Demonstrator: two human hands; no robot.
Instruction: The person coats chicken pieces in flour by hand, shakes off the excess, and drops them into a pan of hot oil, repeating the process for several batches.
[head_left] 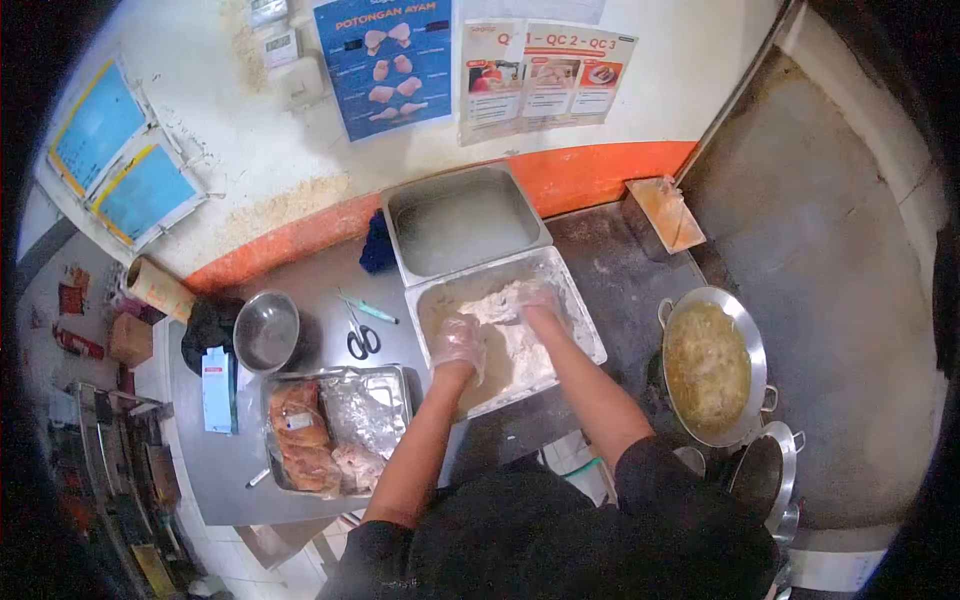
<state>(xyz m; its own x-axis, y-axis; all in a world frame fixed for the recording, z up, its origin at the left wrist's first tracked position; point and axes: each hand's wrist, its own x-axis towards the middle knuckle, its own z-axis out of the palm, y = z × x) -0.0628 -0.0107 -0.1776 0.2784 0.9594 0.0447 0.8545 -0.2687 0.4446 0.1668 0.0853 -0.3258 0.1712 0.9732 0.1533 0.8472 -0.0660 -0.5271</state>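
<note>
Both my hands wear clear plastic gloves over a metal tray (pixel 448 404) of pale flour. My left hand (pixel 460 343) is at the tray's left side, beside the flour; its fingers are blurred under the loose glove. Near the back right of the same tray, my right hand (pixel 536 301) touches flour-coated pieces (pixel 500 303). Whether it grips one is hidden by glove and flour. Behind this tray stands a deep metal pan (pixel 465 220) with cloudy liquid. To the left, a tray (pixel 408 400) holds packed raw meat (pixel 300 435) and clear plastic.
A wok (pixel 708 365) of bubbling oil stands at the right, with a second pan (pixel 760 475) below it. Scissors (pixel 363 340), a green-handled tool (pixel 370 309) and a metal bowl (pixel 267 332) lie left. A small container (pixel 665 215) stands at the back right.
</note>
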